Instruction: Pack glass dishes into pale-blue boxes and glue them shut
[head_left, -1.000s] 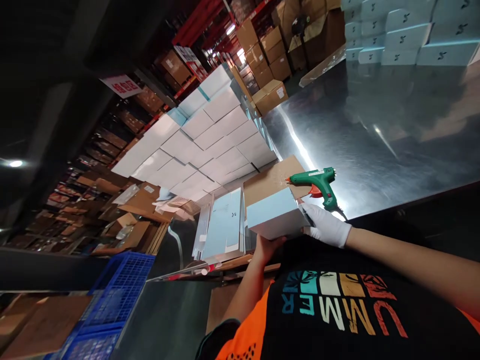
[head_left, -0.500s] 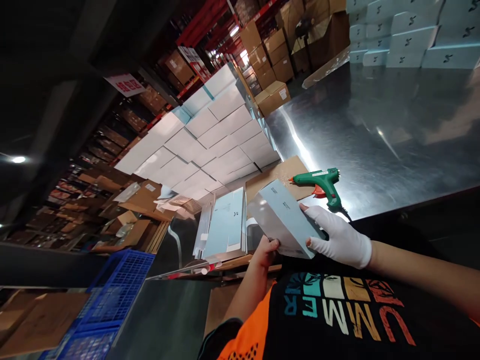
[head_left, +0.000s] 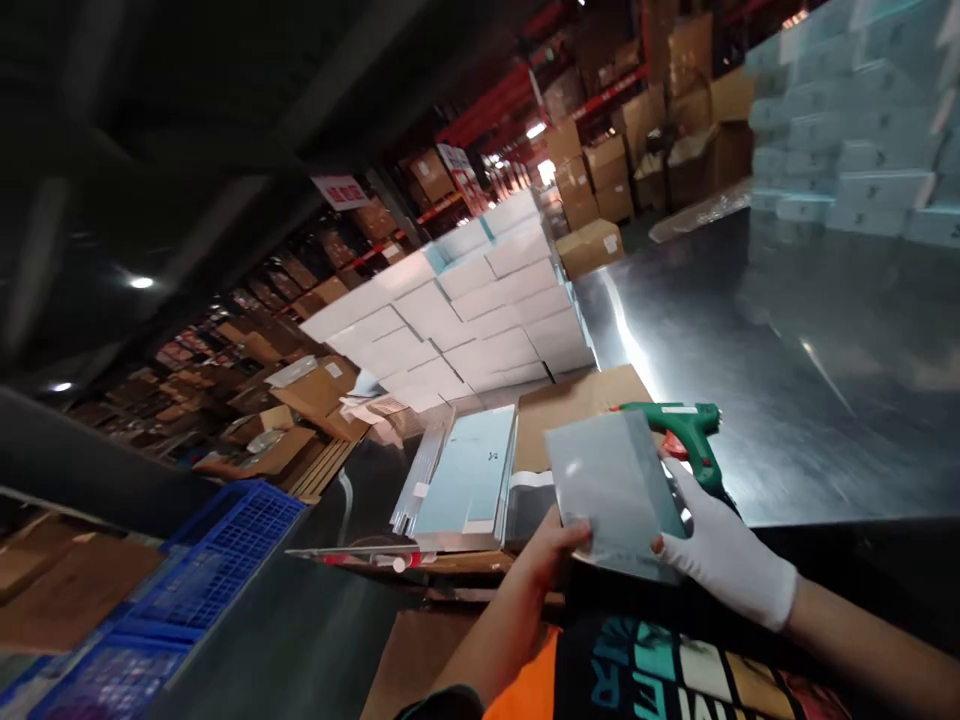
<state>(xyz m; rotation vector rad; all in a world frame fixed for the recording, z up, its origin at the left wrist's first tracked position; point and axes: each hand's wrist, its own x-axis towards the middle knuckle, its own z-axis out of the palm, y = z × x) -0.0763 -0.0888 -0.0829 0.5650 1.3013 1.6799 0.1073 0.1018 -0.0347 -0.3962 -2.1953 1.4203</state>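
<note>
Both my hands hold a small pale grey-blue box (head_left: pixel 611 490) close to my chest, its broad silvery face turned toward me. My bare left hand (head_left: pixel 553 552) grips its lower left edge. My right hand (head_left: pixel 724 560), in a white glove, grips its right side. Just behind the box a green glue gun (head_left: pixel 682 430) with an orange trigger lies on a brown cardboard sheet (head_left: pixel 570 405). To the left a stack of flat light-blue box blanks (head_left: pixel 469 475) rests on the steel table (head_left: pixel 787 380).
A wall of stacked white and blue boxes (head_left: pixel 465 320) rises behind the blanks. More pale boxes (head_left: pixel 847 150) stand at the table's far right. Blue plastic crates (head_left: pixel 202 570) sit low at the left. Cardboard cartons (head_left: pixel 592 245) and red racks fill the background.
The box has been turned in my hands, from its blue side facing up to its silvery face toward me. The camera view has swung, shifting everything right and down.
</note>
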